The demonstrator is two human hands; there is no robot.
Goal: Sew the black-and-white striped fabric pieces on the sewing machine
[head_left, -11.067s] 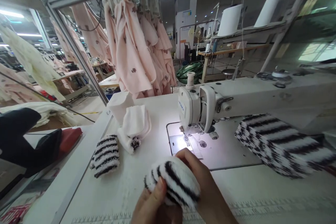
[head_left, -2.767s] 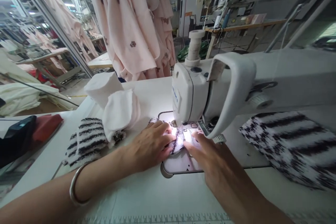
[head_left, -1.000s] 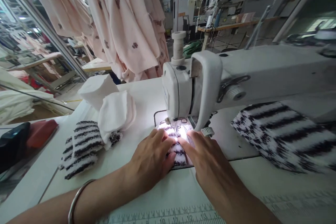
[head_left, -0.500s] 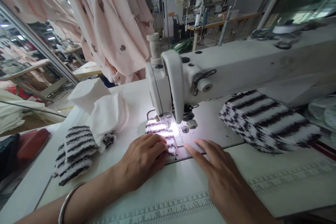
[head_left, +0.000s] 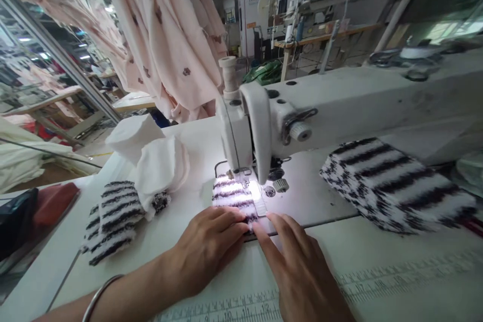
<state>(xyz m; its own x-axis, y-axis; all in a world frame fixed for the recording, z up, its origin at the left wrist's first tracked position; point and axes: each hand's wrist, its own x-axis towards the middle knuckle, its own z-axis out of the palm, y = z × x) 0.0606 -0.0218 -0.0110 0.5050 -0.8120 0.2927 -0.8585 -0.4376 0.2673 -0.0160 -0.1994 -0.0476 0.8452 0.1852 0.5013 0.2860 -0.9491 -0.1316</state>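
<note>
A small black-and-white striped fleece piece (head_left: 231, 195) lies under the needle of the white sewing machine (head_left: 339, 105), lit by its lamp. My left hand (head_left: 207, 244) lies flat on the table with its fingertips pressing the near edge of that piece. My right hand (head_left: 292, 256) rests beside it, fingers stretched out, fingertips touching the piece's right near corner at the needle plate. A silver bangle (head_left: 98, 296) sits on my left wrist.
A stack of striped fleece pieces (head_left: 392, 186) sits under the machine arm at right. At left lie a striped pile (head_left: 113, 219) and white round fabric pieces (head_left: 158, 166). Pink garments (head_left: 169, 35) hang behind. A ruler strip (head_left: 377, 282) runs along the table front.
My right hand has moved left to meet the striped piece beside my left hand. The striped piece has fed further back under the needle over the last seconds.
</note>
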